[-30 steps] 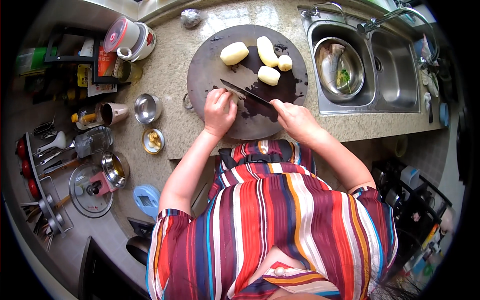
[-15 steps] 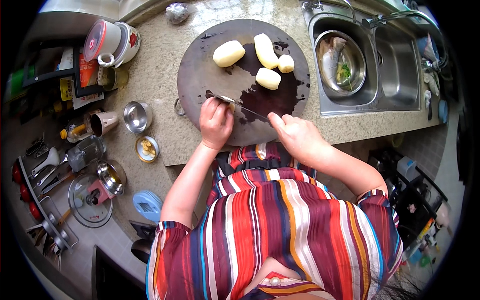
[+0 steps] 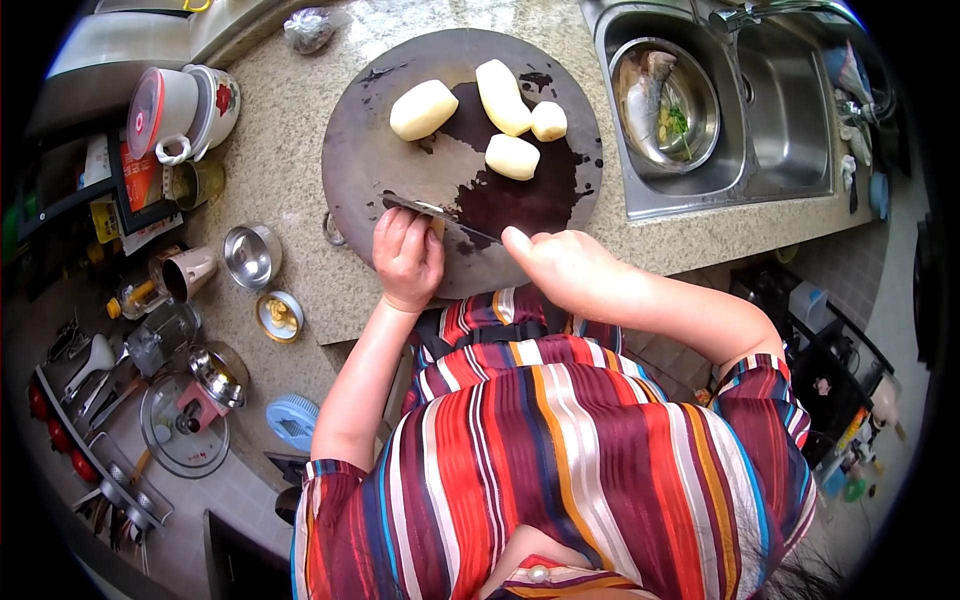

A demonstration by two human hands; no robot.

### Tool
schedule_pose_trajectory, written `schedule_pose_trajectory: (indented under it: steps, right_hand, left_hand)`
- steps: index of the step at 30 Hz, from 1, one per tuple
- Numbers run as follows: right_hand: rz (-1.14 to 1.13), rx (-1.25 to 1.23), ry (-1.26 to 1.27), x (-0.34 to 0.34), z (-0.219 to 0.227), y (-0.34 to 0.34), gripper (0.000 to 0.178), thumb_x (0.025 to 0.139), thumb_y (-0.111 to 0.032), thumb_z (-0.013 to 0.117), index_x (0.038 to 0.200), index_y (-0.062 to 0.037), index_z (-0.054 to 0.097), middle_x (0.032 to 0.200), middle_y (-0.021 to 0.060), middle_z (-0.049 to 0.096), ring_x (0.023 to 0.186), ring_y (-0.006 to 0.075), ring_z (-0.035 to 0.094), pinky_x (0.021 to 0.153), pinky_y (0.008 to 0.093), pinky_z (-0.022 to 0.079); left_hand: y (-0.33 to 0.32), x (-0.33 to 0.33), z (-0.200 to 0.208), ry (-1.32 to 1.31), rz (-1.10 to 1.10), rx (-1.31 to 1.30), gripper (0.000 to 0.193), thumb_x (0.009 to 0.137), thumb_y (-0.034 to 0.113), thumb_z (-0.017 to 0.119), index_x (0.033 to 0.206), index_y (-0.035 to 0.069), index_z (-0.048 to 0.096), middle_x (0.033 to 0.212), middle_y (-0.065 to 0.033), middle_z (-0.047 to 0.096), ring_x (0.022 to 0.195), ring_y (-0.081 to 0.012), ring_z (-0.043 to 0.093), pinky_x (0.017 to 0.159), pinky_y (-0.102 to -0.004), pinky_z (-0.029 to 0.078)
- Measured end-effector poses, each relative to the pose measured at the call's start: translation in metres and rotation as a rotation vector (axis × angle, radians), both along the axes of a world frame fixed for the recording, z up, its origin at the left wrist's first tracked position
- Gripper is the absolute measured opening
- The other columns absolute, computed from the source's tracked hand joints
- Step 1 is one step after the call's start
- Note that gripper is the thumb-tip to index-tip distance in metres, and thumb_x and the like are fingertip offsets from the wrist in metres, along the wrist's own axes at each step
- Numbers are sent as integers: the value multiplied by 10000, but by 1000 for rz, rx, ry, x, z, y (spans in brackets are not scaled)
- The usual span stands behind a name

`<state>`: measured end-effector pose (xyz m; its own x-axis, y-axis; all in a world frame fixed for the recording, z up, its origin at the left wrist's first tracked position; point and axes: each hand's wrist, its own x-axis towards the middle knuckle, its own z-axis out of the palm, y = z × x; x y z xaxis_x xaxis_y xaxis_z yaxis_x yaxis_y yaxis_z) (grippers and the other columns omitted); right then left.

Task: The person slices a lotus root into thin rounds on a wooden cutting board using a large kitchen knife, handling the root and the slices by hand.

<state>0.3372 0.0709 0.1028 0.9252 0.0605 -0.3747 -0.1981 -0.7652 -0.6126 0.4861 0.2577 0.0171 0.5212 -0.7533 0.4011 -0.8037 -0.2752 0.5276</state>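
Note:
A kitchen knife [image 3: 468,227] lies across the near part of the round dark cutting board [image 3: 362,150], its blade seen almost edge-on. My right hand [image 3: 565,265] is closed round its handle, thumb along the top. My left hand [image 3: 408,258] has its fingers curled over a pale peeled vegetable piece [image 3: 437,228], mostly hidden behind the fingers and blade. Further back on the board are a thick peeled piece [image 3: 424,110], a long curved one [image 3: 502,98], a small one [image 3: 549,121] and a stubby one [image 3: 512,157]. They resemble potato or lotus root.
In the double sink [image 3: 785,120] at right, a steel bowl [image 3: 712,110] holds a fish and greens. Left of the board stand a small steel bowl [image 3: 252,256], a dish of yellowish pieces [image 3: 279,316] and lidded pots [image 3: 215,105]. A plastic-wrapped bundle [image 3: 309,31] lies behind.
The whole view has shifted, so the board and sink appear further left. The knife and both hands have come slightly nearer to me. The loose pieces stay in place on the board.

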Motion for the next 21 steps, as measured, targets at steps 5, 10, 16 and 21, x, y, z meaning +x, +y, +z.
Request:
schedule_pose_trajectory:
  steps: [5,10,16,21]
  right_hand:
    - [-29,18,37,1,-39,4,183,882,-75,459,1023,8,376,767,236,607,743,434,630,620,499,509]
    - [-46,-82,-127,-9,-24,3,269,809,-38,528,1049,16,418,696,191,609,686,383,645,582,459,525]
    - [32,-39,-32,-14,11,-11,258,798,-21,529,1023,16,408,679,198,601,666,392,636,565,469,513]
    - [37,10,55,2,-7,-5,252,811,-1,521,1009,11,367,724,214,595,730,419,629,608,488,503]
  left_hand:
    - [-2,0,1,-13,-16,-22,231,746,12,636,975,-13,637,1042,-165,616,995,-370,574,907,-438,464]
    - [-1,-1,-1,-16,0,-29,236,752,6,637,986,-18,631,1039,-168,611,994,-376,576,904,-442,468]
    - [-1,-1,-4,4,4,-57,230,760,9,635,987,-24,626,1034,-177,600,996,-381,578,899,-451,467]
    - [0,0,-3,-16,-3,-50,227,757,8,639,982,-18,628,1033,-167,602,990,-374,579,886,-443,473]
